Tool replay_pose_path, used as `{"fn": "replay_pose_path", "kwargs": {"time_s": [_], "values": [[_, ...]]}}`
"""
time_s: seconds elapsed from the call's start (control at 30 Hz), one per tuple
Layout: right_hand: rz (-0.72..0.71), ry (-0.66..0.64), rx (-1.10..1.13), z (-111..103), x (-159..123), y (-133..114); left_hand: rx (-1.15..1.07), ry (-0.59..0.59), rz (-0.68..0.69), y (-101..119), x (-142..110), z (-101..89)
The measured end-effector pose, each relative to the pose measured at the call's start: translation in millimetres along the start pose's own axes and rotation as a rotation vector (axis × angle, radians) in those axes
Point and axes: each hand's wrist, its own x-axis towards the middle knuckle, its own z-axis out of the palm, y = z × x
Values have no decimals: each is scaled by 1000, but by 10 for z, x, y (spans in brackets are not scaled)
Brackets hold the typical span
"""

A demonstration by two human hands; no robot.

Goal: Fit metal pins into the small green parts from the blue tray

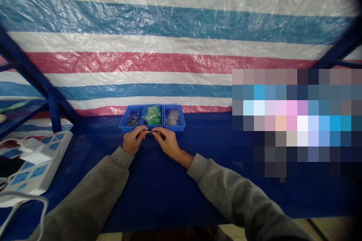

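My left hand (134, 139) and my right hand (166, 142) meet just in front of three joined blue bins. Between the fingertips of both hands sits a small, thin, shiny metal piece (149, 133); its exact kind is too small to make out. Both hands are closed in a pinch on it. Small metal pieces (134, 119), like screws or pins, lie in the left bin (123, 123). Crumpled green plastic (153, 114) fills the middle one, and clear plastic pieces (173, 116) lie in the right bin (182, 123).
A white power strip (53, 158) with plugs and cables stands at the left on the blue table (158, 203). Striped plastic sheeting (158, 60) hangs behind, between dark blue frame posts (55, 113). A blurred-out patch (294, 124) hides the right side.
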Motion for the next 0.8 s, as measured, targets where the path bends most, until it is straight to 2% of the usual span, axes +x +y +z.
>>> {"fn": "replay_pose_path", "kwargs": {"time_s": [0.23,0.4,0.53,0.8], "values": [[-20,-14,-12,-7,5,-13,-4,-10,15,-11,-11,2],[30,53,-19,-12,9,6,37,-5,5,-28,-17,2],[76,73,-24,-6,9,29,45,40,50,-30,-9,16],[45,58,-41,-14,11,17,40,28,107,0,15,-10]]}}
